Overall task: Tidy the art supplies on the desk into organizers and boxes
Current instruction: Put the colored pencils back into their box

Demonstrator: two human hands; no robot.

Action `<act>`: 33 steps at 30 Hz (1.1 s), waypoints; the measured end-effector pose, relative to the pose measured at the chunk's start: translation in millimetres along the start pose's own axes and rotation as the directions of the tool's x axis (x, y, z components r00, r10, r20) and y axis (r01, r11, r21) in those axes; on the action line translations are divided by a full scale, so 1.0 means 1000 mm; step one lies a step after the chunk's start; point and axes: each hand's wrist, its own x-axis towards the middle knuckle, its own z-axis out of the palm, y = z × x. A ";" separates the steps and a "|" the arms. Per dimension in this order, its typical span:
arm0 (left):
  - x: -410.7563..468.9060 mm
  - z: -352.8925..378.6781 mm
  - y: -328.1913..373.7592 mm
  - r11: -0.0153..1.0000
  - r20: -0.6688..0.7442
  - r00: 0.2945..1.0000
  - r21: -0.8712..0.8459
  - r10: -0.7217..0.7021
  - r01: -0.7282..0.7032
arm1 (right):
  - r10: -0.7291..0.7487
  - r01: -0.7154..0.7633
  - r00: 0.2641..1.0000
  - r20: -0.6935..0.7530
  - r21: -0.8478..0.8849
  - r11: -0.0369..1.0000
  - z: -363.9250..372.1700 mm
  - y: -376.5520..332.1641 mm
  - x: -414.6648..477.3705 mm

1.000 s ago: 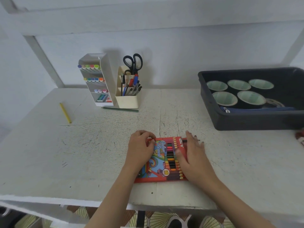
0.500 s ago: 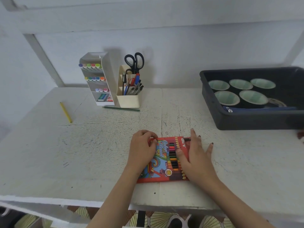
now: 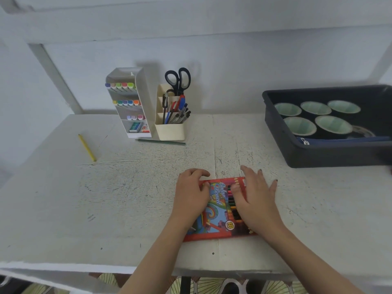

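Note:
A red colour pencil box [image 3: 218, 209] lies flat on the white desk [image 3: 127, 198] near its front edge. My left hand [image 3: 192, 193] rests on the box's left part with fingers curled over its top left corner. My right hand [image 3: 254, 198] lies flat over the box's right side, fingers spread and straight. A yellow pencil [image 3: 87, 147] lies loose at the far left. A green pencil [image 3: 161, 141] lies in front of the cream pen holder [image 3: 169, 130]. The white marker organizer [image 3: 129, 102] stands beside the holder.
Black scissors [image 3: 178, 80] and several pens stand in the cream holder. A dark bin [image 3: 318, 153] at the right holds several cups and a blue pouch [image 3: 339, 140]. A white wall and shelf frame close off the back.
My right hand's fingers have spread apart on the box. The box and my left hand have stayed in place.

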 end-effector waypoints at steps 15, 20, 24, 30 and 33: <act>0.096 -0.064 -0.069 0.943 -0.078 0.995 0.322 -0.063 0.085 | -0.344 0.330 0.939 0.011 -0.310 0.892 0.066 -0.090 0.123; 0.119 -0.074 -0.093 0.869 0.060 0.993 0.491 -0.101 0.059 | -0.319 0.297 0.948 0.004 -0.378 0.877 0.082 -0.099 0.143; 0.122 -0.078 -0.108 0.865 0.044 0.999 0.501 -0.014 -0.010 | -0.330 0.298 0.943 -0.049 -0.322 0.899 0.084 -0.101 0.145; 0.118 -0.080 -0.107 0.909 -0.077 0.973 0.379 0.216 -0.172 | -0.315 0.312 0.936 -0.154 -0.046 0.949 0.079 -0.100 0.131; 0.116 -0.081 -0.097 0.901 -0.051 0.946 0.326 0.319 -0.286 | -0.289 0.303 0.935 -0.207 0.036 0.952 0.075 -0.097 0.121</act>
